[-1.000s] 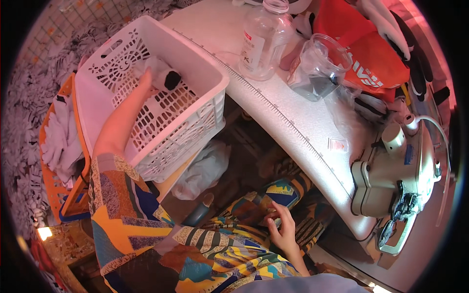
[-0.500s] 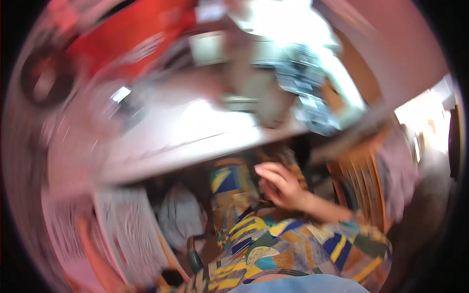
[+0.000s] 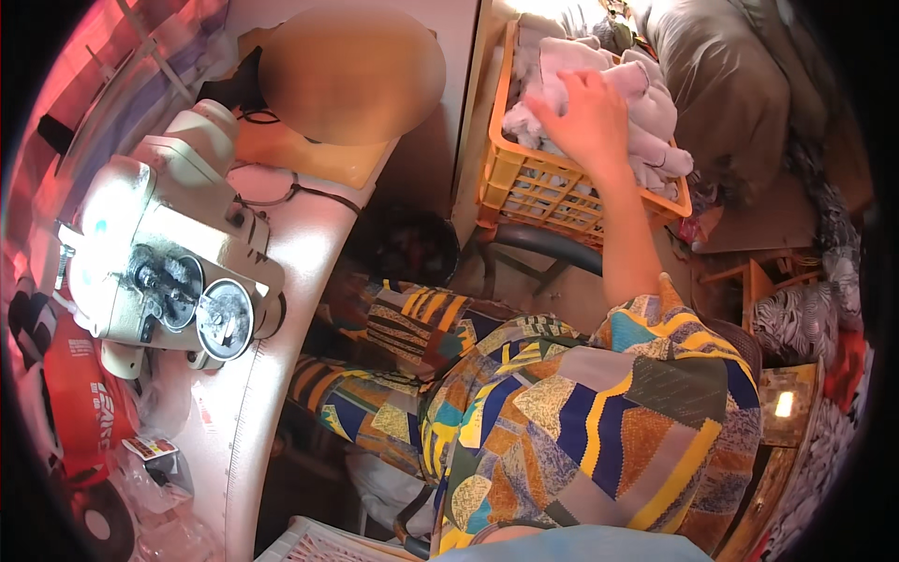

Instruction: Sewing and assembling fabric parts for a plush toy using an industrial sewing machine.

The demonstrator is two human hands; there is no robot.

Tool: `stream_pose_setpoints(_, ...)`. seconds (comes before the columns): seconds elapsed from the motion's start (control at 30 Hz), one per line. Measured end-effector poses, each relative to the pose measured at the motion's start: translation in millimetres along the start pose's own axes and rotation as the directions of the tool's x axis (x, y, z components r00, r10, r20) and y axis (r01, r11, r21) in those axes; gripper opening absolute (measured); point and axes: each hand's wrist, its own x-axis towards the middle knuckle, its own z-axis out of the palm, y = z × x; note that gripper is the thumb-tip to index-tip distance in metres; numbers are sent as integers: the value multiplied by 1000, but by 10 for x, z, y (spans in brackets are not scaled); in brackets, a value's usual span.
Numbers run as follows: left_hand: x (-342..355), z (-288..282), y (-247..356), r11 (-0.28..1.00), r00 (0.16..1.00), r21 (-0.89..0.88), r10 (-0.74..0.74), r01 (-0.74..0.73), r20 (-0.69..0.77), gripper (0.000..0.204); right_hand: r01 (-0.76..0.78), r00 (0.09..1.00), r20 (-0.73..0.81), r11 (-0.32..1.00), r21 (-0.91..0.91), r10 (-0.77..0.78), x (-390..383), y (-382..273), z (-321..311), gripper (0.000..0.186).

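My right hand (image 3: 590, 117) reaches out to the far right and rests on a heap of white knitted pieces (image 3: 651, 112). Its fingers are spread, the thumb apart, and none of the pieces is visibly gripped. Some of these soft pieces have a thin dark line at the edge; they resemble gloves or socks, but I cannot tell which. They fill a yellow-orange plastic crate (image 3: 548, 187) with latticed sides. My left hand is out of view.
At left, a cream sewing machine (image 3: 178, 234) with two round metal discs stands on a white table (image 3: 290, 272). Under the crate is a dark curved chair rail (image 3: 548, 245). Grey stuffed sacks (image 3: 721, 75) lie beyond it. A wooden stool (image 3: 749, 286) stands right.
The view has swung to the right, bringing the crate into sight. My right hand has gone from above my lap to the white pieces. My left hand has left the view.
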Motion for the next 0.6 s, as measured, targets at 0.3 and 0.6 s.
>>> stream_pose_setpoints(0.3,203,-742,1354,459,708,-701,700,-545,-93,16,-143,986,-20,891,430,167,-37,183,-121,23)
stream_pose_setpoints(0.6,53,-267,2647,-264,894,-956,449,130,-3,78,-260,496,-308,-477,839,-812,-665,-1106,-413,29)
